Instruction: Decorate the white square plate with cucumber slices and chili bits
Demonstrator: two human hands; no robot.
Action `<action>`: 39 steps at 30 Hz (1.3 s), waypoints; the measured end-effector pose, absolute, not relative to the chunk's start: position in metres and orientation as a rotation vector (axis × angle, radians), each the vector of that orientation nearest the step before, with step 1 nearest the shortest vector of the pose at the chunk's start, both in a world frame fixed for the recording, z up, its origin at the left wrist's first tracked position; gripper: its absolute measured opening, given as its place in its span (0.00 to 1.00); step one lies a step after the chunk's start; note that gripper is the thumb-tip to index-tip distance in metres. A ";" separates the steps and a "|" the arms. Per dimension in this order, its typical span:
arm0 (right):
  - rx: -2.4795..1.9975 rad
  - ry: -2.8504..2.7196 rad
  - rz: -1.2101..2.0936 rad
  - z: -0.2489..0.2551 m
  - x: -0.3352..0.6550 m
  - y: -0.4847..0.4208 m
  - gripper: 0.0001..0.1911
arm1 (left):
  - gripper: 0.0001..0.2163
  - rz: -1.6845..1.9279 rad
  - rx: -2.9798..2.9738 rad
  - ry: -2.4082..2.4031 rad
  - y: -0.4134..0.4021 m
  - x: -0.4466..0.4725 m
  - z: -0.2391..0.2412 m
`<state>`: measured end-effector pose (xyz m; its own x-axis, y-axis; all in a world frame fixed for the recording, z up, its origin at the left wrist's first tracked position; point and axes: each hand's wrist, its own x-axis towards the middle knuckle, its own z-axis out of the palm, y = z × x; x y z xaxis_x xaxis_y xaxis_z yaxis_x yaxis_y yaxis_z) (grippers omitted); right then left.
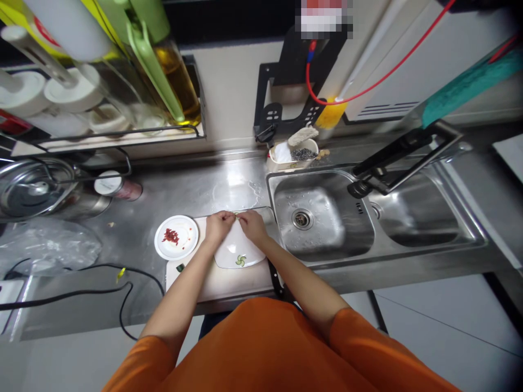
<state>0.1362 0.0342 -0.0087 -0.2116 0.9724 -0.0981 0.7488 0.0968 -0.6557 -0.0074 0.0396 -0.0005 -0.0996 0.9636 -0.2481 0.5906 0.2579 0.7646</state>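
Your orange shirt [261,348] lies nearest the camera, forearms reaching over the cutting board [232,286]. Your left hand [220,226] and right hand [252,226] meet at the far end of the white plate [229,250] on that board, each grip drawn together; they seem to pinch a small green piece [237,215], mostly hidden by fingers. Near the plate's close edge sits a green swirl [241,261], thin slices by the look of it. If your pinch loosens, the piece could slip; a lowered forearm could nudge the small plate [159,239] at the board's far left corner. The sink [327,253] crowds your right; more room lies across the desk [196,190] toward the wall.
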 end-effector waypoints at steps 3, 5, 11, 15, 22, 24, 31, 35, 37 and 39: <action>-1.701 -2.022 0.858 -0.008 0.136 0.034 0.14 | 0.08 0.613 1.453 1.796 0.040 -0.007 0.000; -1.689 -2.037 0.850 -0.008 0.137 0.034 0.14 | 0.08 0.599 1.468 1.803 0.040 -0.007 0.001; -1.675 -2.072 0.836 -0.009 0.136 0.035 0.13 | 0.08 0.580 1.482 1.809 0.041 -0.007 0.003; -1.672 -2.114 0.800 -0.007 0.135 0.035 0.14 | 0.08 0.569 1.498 1.811 0.041 -0.007 0.004; -1.688 -2.119 0.788 -0.008 0.134 0.035 0.13 | 0.07 0.557 1.509 1.801 0.042 -0.007 0.004; -1.689 -2.108 0.800 -0.009 0.135 0.035 0.13 | 0.07 0.553 1.506 1.798 0.042 -0.007 0.003; -1.686 -2.067 0.837 -0.008 0.136 0.036 0.13 | 0.09 0.573 1.485 1.782 0.041 -0.009 0.001; -1.690 -2.039 0.850 -0.007 0.136 0.036 0.13 | 0.09 0.573 1.486 1.783 0.041 -0.009 0.001; -1.694 -2.037 0.853 -0.007 0.136 0.036 0.13 | 0.09 0.575 1.477 1.785 0.041 -0.009 0.001; -1.701 -2.035 0.854 -0.007 0.136 0.036 0.13 | 0.10 0.577 1.459 1.785 0.041 -0.010 0.001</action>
